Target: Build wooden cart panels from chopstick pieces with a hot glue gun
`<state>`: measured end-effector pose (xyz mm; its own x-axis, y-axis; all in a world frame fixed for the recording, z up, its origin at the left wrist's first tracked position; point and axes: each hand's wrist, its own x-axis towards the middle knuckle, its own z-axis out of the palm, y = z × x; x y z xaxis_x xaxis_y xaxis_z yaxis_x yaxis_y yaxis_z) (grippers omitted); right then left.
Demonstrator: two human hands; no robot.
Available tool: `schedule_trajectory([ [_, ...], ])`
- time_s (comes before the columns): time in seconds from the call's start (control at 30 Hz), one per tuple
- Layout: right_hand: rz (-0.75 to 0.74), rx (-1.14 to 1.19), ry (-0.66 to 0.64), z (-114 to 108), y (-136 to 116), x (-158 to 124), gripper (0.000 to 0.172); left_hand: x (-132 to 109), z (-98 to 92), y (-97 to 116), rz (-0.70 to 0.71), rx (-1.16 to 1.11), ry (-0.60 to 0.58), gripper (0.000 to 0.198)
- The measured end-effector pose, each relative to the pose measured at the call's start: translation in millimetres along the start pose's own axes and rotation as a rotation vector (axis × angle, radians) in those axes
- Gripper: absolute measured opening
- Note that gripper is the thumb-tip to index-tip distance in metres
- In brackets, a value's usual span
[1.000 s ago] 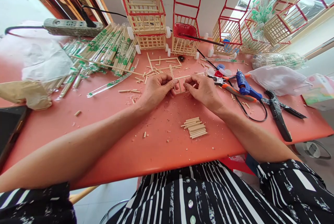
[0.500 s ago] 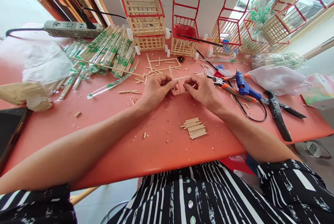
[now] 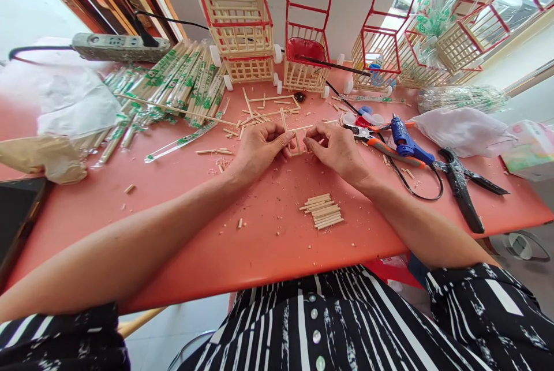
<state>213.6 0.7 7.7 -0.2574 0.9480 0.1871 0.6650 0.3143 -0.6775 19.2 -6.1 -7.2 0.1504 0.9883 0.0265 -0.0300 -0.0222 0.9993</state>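
Beyond the left hand, on the desk (image 3: 182,227), paper-wrapped sticks (image 3: 173,85) lie heaped to its left, probably pushed aside to leave working room; the left hand (image 3: 265,145) pinches a small stick frame (image 3: 298,145) between thumb and fingers, seemingly to steady it; the frame sits directly between the two hands, a long stick of it running behind the right fingers; nearer the body, just below the hands, short cut sticks (image 3: 322,212) lie side by side, likely lined up for easy picking; the right hand (image 3: 336,149) has thumb and fingertips drawn together at the frame's right side, though whether they grip a stick I cannot tell; to its right rests a blue glue gun (image 3: 404,139), nozzle up, presumably placed within that hand's reach.
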Motion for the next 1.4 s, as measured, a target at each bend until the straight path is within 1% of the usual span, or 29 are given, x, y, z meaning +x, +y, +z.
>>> schedule_trajectory([
  [0.23, -0.005, 0.006, -0.004, 0.1, -0.9, 0.8, 0.012, 0.3, -0.7, -0.5, -0.002, 0.012, -0.002, 0.022],
  [0.73, 0.008, 0.017, 0.004, 1.1, 1.6, 0.6, 0.01, -0.7, -0.8, 2.5, -0.004, 0.005, -0.008, 0.026],
  [0.9, 0.007, 0.057, -0.008, 0.4, 1.3, 0.7, 0.01, -1.2, -0.6, 5.0, -0.031, 0.025, -0.015, 0.024],
  [1.07, 0.017, 0.071, -0.011, 2.3, 2.4, -0.1, 0.011, -1.3, 0.0, 6.8, -0.019, 0.021, -0.014, 0.026],
  [1.4, 0.004, 0.099, -0.012, 3.3, 3.6, -1.0, 0.011, -1.2, -0.6, 4.1, -0.012, 0.029, -0.009, 0.023],
])
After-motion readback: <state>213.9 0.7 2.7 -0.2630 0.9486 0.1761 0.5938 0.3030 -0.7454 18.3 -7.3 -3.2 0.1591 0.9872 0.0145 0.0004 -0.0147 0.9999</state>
